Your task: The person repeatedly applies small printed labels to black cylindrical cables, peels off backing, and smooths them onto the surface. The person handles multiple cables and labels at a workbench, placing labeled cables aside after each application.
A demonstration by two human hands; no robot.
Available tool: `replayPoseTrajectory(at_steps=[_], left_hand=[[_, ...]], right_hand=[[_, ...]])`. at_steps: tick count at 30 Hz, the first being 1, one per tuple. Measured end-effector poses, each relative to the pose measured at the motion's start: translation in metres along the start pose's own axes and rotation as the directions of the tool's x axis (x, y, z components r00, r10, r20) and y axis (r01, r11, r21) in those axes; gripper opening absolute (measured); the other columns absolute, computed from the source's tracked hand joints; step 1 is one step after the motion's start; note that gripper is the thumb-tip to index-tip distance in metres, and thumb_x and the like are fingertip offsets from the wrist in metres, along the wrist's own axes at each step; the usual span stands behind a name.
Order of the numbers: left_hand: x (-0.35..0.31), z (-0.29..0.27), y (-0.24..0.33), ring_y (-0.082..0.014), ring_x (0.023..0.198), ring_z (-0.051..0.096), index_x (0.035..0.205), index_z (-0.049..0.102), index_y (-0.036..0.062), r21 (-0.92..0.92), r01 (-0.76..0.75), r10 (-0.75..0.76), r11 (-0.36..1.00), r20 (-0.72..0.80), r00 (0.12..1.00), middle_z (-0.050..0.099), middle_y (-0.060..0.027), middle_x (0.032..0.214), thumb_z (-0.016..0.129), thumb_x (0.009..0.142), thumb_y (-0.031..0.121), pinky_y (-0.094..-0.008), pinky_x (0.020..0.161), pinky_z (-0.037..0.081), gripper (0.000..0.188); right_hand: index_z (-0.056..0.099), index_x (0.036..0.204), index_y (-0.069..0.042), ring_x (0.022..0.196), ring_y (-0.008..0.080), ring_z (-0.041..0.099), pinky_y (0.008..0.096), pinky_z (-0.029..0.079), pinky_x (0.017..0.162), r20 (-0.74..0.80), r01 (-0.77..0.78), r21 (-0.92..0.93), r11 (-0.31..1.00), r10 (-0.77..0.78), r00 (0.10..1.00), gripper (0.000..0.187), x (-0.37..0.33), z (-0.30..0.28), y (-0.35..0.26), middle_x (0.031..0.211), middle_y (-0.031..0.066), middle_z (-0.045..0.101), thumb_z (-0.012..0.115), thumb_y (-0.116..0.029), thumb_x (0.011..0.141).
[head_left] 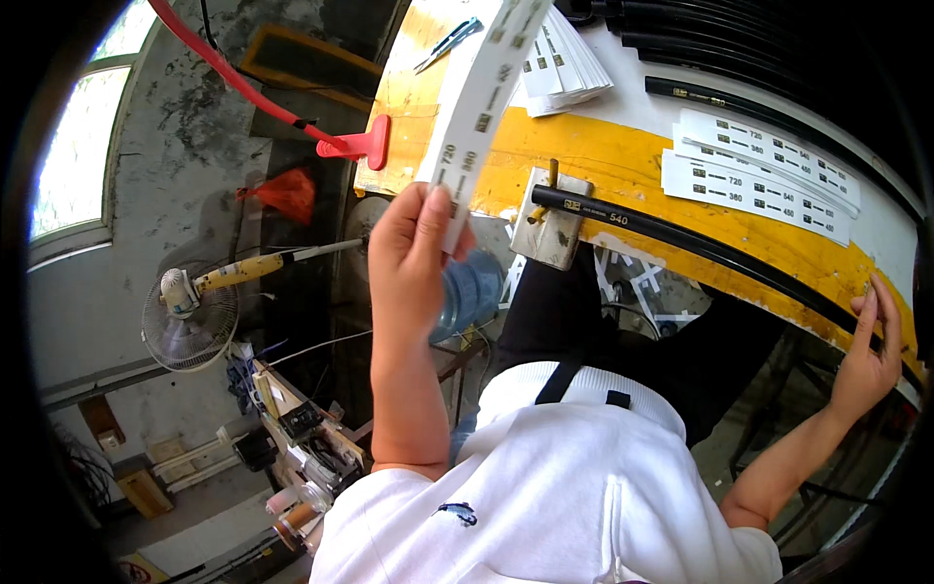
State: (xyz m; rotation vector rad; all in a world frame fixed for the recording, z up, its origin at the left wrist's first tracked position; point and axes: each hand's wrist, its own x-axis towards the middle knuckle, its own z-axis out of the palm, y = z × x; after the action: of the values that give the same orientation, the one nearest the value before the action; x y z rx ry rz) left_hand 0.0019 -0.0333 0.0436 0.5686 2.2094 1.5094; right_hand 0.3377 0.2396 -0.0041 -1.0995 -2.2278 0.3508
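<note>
My left hand (409,248) is closed on the lower end of a long white strip of printed labels (484,117), pinched between thumb and fingers and raised over the table's near edge. A black tube (700,243) with small gold printing lies slantwise along that edge. Its left end rests on a small metal block (551,234) with a brass-coloured rod standing up from it. At the far right my right hand (871,346) is closed around the tube near its other end; the fingers partly hide it there.
White label sheets (764,175) lie on the yellow-and-white table (623,156); another fanned stack (564,73) sits farther back. Several black tubes (720,44) line the far right. A teal cutter (449,44) and a red clamp-like piece (365,143) are at left. A fan (192,310) stands beyond.
</note>
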Motion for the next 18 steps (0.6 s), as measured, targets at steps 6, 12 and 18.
replayPoseTrajectory(at_steps=[6, 12, 18], left_hand=[[0.021, -0.005, -0.019, -0.0345, 0.1, 0.059, 0.105, 0.064, 0.001, 0.936, -0.069, 0.389, 0.346, -0.076, 0.918, 0.065, -0.0159, 0.104, 0.069, 0.088, 0.016, -0.0414, 0.087, 0.045, 0.024], [-0.012, 0.082, 0.029, -0.0375, 0.122, 0.055, 0.12, 0.062, -0.0018, 0.425, -0.612, 0.511, 0.667, 0.337, 0.791, 0.057, -0.0201, 0.131, 0.072, 0.085, 0.031, -0.0419, 0.1, 0.044, 0.049], [-0.005, 0.166, 0.051, -0.0373, 0.132, 0.046, 0.123, 0.059, -0.0034, 0.321, -0.818, 0.442, 0.478, 0.716, 0.54, 0.053, -0.0155, 0.138, 0.061, 0.081, 0.059, -0.0457, 0.108, 0.037, 0.075]], right_hand=[[0.071, 0.105, -0.005, 0.091, 0.0178, 0.068, 0.0286, 0.051, 0.081, 0.016, 0.069, -0.069, 0.995, -0.068, 0.998, 0.016, 0.021, 0.009, -0.021, 0.103, 0.0085, 0.072, 0.064, -0.004, 0.091], [0.069, 0.101, -0.002, 0.089, 0.0263, 0.063, 0.0338, 0.049, 0.079, 0.086, 0.075, -0.022, 0.997, -0.073, 0.994, 0.017, 0.033, 0.031, -0.042, 0.094, 0.0111, 0.065, 0.067, -0.005, 0.085], [0.068, 0.105, -0.001, 0.094, 0.0315, 0.06, 0.038, 0.048, 0.083, 0.19, -0.067, -0.074, 0.995, 0.08, 0.979, 0.023, 0.045, 0.043, -0.046, 0.098, 0.0124, 0.063, 0.067, -0.01, 0.084]])
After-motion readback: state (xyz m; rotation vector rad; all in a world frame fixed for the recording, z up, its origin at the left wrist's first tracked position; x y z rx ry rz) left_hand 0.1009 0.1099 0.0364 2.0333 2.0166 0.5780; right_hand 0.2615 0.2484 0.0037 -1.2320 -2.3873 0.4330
